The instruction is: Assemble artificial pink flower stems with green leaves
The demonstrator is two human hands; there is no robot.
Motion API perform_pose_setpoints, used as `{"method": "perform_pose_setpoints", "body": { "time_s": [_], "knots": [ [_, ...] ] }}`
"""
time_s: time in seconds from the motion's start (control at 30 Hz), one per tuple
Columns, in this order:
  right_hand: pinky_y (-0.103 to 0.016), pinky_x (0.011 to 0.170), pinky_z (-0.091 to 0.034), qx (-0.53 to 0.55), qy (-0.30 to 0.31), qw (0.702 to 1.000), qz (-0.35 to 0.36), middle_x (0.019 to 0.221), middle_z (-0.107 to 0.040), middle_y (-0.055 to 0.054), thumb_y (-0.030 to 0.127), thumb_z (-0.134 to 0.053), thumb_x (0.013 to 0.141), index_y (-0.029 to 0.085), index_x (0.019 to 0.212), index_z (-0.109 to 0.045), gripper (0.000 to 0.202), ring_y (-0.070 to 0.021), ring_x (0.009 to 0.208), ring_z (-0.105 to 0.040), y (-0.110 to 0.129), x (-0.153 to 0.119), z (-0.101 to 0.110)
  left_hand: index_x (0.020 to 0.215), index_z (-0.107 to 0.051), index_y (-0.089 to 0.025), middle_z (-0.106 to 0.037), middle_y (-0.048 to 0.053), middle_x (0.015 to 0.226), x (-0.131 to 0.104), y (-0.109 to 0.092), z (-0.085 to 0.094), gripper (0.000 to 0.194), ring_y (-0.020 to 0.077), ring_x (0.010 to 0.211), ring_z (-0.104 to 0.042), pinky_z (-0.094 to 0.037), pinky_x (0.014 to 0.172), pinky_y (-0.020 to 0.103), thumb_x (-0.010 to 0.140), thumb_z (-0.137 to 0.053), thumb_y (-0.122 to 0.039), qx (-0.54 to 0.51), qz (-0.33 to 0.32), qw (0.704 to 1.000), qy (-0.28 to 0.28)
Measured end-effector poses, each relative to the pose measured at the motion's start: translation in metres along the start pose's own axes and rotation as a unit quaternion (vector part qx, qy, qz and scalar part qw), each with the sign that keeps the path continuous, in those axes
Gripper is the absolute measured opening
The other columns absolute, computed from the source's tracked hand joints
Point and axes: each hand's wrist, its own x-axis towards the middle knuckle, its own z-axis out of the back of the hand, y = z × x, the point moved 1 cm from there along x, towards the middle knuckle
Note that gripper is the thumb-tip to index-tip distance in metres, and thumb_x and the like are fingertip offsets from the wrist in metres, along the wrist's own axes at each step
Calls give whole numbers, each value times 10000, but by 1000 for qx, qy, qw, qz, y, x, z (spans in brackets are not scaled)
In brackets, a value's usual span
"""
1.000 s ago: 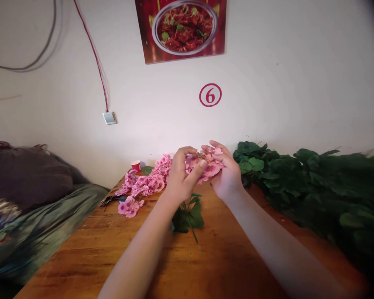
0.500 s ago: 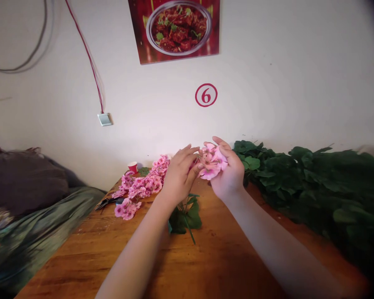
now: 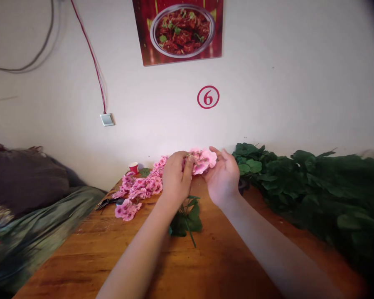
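Observation:
A pink artificial flower cluster (image 3: 205, 160) is pinched between the thumb and fingers of my left hand (image 3: 178, 174), above the wooden table. My right hand (image 3: 223, 174) is beside the blossoms, palm turned toward them, fingers spread and partly hidden behind the petals. Below my hands lies a green leafy stem (image 3: 190, 220) on the table. To the left of my left hand, more pink flower clusters (image 3: 145, 187) lie in a heap, with a dark-handled cutting tool (image 3: 107, 202) at their near left side.
A large pile of green artificial leaves (image 3: 299, 182) covers the table's right side. A small red cup (image 3: 133, 167) stands at the back left of the wooden table (image 3: 106, 257). Dark cushion-like bundles (image 3: 28, 178) are to the left. The white wall rises directly behind.
My right hand no longer cups the blossoms and has moved slightly down beside them. My left hand has closed in a pinch, and the flower cluster has shifted a little left.

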Motion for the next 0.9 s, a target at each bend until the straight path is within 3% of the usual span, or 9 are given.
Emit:
{"method": "perform_pose_setpoints", "body": {
  "time_s": [0.13, 0.27, 0.4, 0.6, 0.73, 0.83, 0.9],
  "knots": [
    [-405, 821, -522, 6, 66, 998, -21, 999, -688, -71, 465, -534, 840, 213, 976, -619, 298, -256, 1012, -637, -3, -3, -6, 1021, -591, -193, -598, 114, 1219, -3, 2, -5, 185, 248, 1195, -528, -426, 1036, 462, 969, -506, -349, 37, -27, 998, -51],
    [-390, 854, -515, -41, 113, 993, -4, 999, -709, -66, 326, -625, 792, 199, 933, -650, 192, -253, 1014, -641, -3, -2, -4, 1101, -590, -209, -510, 123, 1366, -5, 6, -9, 224, 265, 1294, -466, -399, 1087, 488, 920, -594, -341, 54, -53, 997, -33],
    [-385, 814, -523, -81, 87, 993, -3, 942, -718, -49, 241, -655, 732, 203, 955, -650, 226, -242, 916, -666, 0, 4, 3, 1108, -600, -231, -500, 107, 1392, -3, 9, -6, 248, 276, 1306, -459, -401, 1085, 507, 896, -629, -356, 70, -81, 994, -24],
    [-338, 690, -516, -175, 30, 984, 25, 847, -721, -43, 250, -672, 715, 194, 902, -689, 196, -213, 790, -674, 6, 9, 10, 1000, -639, -216, -561, 106, 1300, 1, 12, 3, 164, 278, 1238, -502, -435, 1031, 503, 922, -590, -351, 96, -114, 989, -21],
    [-329, 697, -523, -225, 17, 972, 62, 895, -724, -43, 289, -690, 727, 205, 914, -706, 205, -211, 834, -673, 9, 13, 10, 968, -654, -206, -588, 100, 1246, 4, 12, 8, 147, 261, 1195, -525, -449, 1013, 472, 933, -573, -324, 99, -126, 987, -18],
    [-318, 628, -509, -283, 7, 958, 39, 829, -713, -44, 353, -758, 699, 199, 969, -697, 317, -208, 768, -662, 10, 13, 10, 960, -656, -209, -592, 95, 1244, 5, 12, 10, 126, 254, 1189, -529, -452, 1011, 469, 930, -572, -298, 101, -127, 986, -24],
    [-302, 583, -481, -315, 35, 948, 20, 778, -699, -42, 404, -779, 692, 185, 926, -697, 331, -191, 704, -641, 10, 13, 10, 959, -655, -208, -592, 95, 1251, 5, 11, 10, 110, 255, 1194, -528, -452, 1014, 470, 924, -571, -271, 104, -136, 985, -24]
  ]
}}
